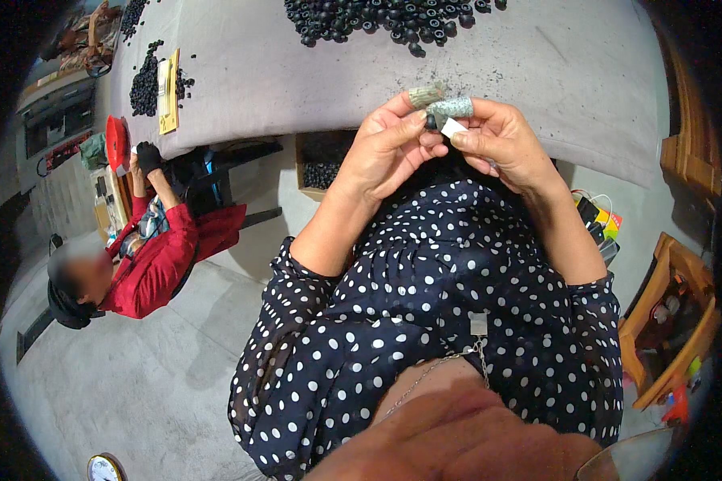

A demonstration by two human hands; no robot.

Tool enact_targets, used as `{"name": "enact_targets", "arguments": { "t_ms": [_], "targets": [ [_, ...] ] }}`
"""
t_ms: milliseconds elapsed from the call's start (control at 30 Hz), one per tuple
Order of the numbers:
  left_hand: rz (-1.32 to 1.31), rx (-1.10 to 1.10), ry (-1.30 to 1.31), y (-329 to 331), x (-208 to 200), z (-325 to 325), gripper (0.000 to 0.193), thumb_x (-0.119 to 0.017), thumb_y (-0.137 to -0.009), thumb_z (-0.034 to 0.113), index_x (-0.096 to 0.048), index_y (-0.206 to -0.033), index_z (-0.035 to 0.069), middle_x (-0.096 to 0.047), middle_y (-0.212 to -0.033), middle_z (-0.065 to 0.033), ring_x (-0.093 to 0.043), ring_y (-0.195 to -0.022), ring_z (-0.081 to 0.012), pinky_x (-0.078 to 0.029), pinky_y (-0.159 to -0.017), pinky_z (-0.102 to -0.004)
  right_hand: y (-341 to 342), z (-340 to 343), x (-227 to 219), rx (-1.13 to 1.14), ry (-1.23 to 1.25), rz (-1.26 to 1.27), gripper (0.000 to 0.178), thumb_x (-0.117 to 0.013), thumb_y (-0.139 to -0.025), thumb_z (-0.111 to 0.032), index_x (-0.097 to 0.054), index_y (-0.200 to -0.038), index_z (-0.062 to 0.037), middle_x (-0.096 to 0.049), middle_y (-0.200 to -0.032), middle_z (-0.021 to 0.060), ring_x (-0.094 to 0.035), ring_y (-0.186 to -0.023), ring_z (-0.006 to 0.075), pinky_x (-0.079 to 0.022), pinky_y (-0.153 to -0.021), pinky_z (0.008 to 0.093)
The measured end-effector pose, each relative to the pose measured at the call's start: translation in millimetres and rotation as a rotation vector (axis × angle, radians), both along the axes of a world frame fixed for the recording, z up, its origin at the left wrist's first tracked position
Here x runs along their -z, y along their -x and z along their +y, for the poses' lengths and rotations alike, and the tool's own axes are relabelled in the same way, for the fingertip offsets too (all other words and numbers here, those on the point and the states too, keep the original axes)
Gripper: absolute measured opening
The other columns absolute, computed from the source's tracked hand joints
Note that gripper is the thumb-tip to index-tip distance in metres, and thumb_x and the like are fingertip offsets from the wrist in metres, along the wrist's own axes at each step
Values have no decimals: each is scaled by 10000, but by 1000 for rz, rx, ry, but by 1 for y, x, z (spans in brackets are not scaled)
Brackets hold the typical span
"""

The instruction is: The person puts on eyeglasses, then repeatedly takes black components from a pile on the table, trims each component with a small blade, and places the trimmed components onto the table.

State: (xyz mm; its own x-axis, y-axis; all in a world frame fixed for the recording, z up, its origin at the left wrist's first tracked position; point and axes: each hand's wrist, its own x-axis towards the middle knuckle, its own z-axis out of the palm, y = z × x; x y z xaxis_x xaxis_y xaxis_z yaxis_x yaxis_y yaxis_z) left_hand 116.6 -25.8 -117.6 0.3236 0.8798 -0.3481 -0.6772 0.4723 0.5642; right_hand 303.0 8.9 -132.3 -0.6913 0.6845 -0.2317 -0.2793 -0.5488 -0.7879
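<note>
Close together at the table's near edge, both hands are closed in pinches. My left hand (pixel 383 146) grips a small round black piece (pixel 431 123) between thumb and fingers. A small flat white piece (pixel 453 127) sits between the thumb and forefinger of my right hand (pixel 507 146), right up against the black piece. Wrappings cover both forefingers: a greenish one (pixel 423 97) on the left and a pale grey-green one (pixel 456 108) on the right. Beyond the hands, a large pile of round black pieces (pixel 377 18) lies on the grey-covered table (pixel 241 68).
Black crumbs (pixel 489 78) dot the cloth. Left, smaller black pieces (pixel 144 84) lie beside a yellow strip (pixel 168 92). A box of black pieces (pixel 321 175) stands below the table edge. Another person in red (pixel 160 264) works at the left; a wooden chair (pixel 670 321) is at the right.
</note>
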Motion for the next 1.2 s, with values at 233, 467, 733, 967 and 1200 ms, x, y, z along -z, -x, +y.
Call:
{"name": "enact_targets", "arguments": {
  "t_ms": [233,467,733,967,1200],
  "targets": [
    [37,-39,27,1,3,1,341,-587,-884,120,-497,-1194,11,-599,-987,-64,-569,-764,-120,-527,-746,-320,1,-1,-6,-40,-30,18,357,-649,-836,-131,-541,-1159,-24,-571,-776,-16,-440,-491,-5,-295,-381,122],
    [49,-34,-3,0,2,2,340,-596,-881,116,-498,-1188,7,-602,-976,-70,-573,-759,-116,-533,-730,-315,-1,1,-10,-53,-5,-9,357,-649,-835,-138,-541,-1155,-22,-579,-779,-13,-443,-486,-4,-295,-381,117],
    [66,13,-47,0,-1,0,332,-586,-888,115,-496,-1187,2,-607,-999,-94,-600,-756,-125,-548,-715,-300,0,2,0,-44,24,31,300,-644,-838,-134,-563,-1103,-19,-649,-870,42,-445,-471,-1,-296,-373,120],
    [105,-22,-32,5,0,3,326,-579,-892,107,-496,-1187,-3,-602,-900,-60,-562,-708,-106,-529,-704,-274,3,0,-6,-47,-27,3,317,-659,-828,-148,-557,-1099,-21,-619,-807,14,-448,-476,2,-299,-371,124],
    [107,21,-74,8,5,1,359,-600,-877,112,-491,-1205,15,-604,-956,-56,-575,-760,-108,-516,-724,-286,1,1,-8,-55,-7,21,324,-673,-817,-145,-553,-1092,-22,-601,-790,4,-448,-480,-2,-303,-368,119]
  ]
}}
